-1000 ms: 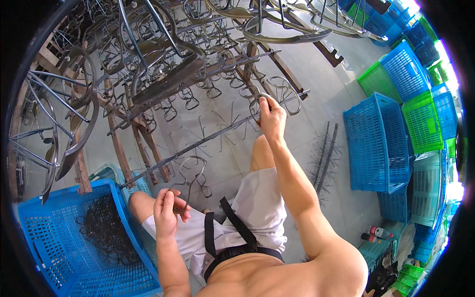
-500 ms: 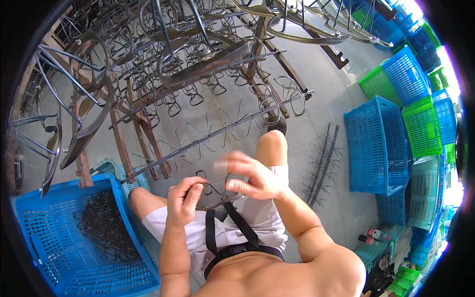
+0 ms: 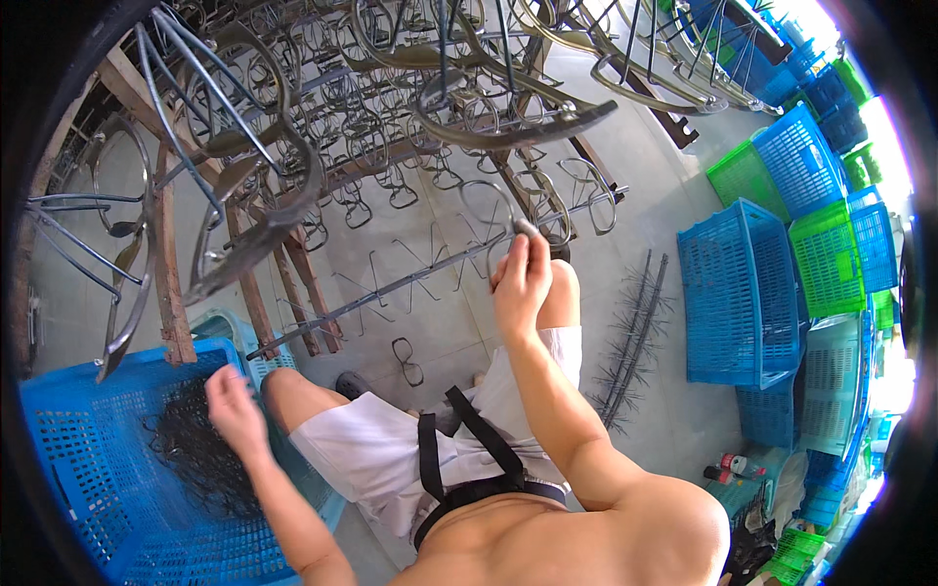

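My right hand (image 3: 523,283) reaches forward and is closed on a two-looped metal frame (image 3: 486,202), shaped like a spectacle front. It holds the piece at the far end of a hooked rod (image 3: 410,286), where other looped frames (image 3: 588,195) hang. To the left, my left hand (image 3: 234,408) is slightly blurred over the near edge of a blue basket (image 3: 127,547); its fingers look stretched out with nothing visible in them. Inside the basket lies a tangled heap of thin dark pieces (image 3: 200,449). Another two-looped frame (image 3: 406,361) is on the floor between my legs.
Racks packed with looped frames (image 3: 391,181) fill the far side, and large frames on rods (image 3: 518,127) hang close overhead. Wooden posts (image 3: 166,254) stand at left. Spiky rods (image 3: 633,342) lie on the floor at right, beside stacked blue baskets (image 3: 728,293) and bottles (image 3: 728,469).
My hands have parted: the right has moved forward to the hooked rod with a looped frame, the left has swung left to the basket. The overhead frames appear shifted right.
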`<state>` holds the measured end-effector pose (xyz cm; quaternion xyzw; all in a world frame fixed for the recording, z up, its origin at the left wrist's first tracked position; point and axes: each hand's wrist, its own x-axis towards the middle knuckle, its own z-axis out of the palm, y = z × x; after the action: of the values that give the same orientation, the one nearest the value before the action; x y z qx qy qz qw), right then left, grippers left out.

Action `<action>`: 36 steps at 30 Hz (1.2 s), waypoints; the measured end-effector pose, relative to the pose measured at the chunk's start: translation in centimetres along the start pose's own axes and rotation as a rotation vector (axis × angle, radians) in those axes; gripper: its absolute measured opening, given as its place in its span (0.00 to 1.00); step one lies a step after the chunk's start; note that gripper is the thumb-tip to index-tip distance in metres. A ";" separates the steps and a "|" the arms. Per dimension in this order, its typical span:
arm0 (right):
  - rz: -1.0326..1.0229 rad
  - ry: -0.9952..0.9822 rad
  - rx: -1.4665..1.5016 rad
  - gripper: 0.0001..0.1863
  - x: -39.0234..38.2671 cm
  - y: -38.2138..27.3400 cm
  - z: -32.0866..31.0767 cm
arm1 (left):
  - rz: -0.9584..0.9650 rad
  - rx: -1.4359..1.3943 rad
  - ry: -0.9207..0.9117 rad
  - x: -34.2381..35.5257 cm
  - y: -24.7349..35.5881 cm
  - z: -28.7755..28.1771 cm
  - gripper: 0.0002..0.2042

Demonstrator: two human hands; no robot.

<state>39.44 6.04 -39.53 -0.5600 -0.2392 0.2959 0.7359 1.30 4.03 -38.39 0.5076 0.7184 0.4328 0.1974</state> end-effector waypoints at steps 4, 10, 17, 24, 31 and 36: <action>0.068 0.086 0.035 0.11 3.0 1.1 0.1 | -0.326 0.875 0.062 4.2 -14.2 -5.8 0.26; 0.183 0.001 0.193 0.08 3.8 1.8 0.5 | -0.747 0.837 -0.433 3.4 -30.8 -7.6 0.43; 0.234 -0.007 0.241 0.08 3.8 1.7 0.4 | -0.502 0.626 -0.296 2.7 -32.0 -7.8 0.29; 0.141 -0.051 -0.131 0.15 1.5 0.8 1.9 | -0.383 0.587 -0.044 1.0 -29.5 -11.3 0.20; -0.055 -0.079 -0.514 0.14 2.3 1.7 1.3 | 0.062 0.794 -0.072 1.0 -22.2 -13.8 0.19; -0.055 -0.094 -0.508 0.14 3.8 1.1 0.6 | -0.352 0.222 -0.112 0.3 -11.7 -12.9 0.18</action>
<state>41.51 9.38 -40.38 -0.7059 -0.3550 0.2321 0.5673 -14.71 -2.48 -40.91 0.4161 0.8272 0.2808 0.2524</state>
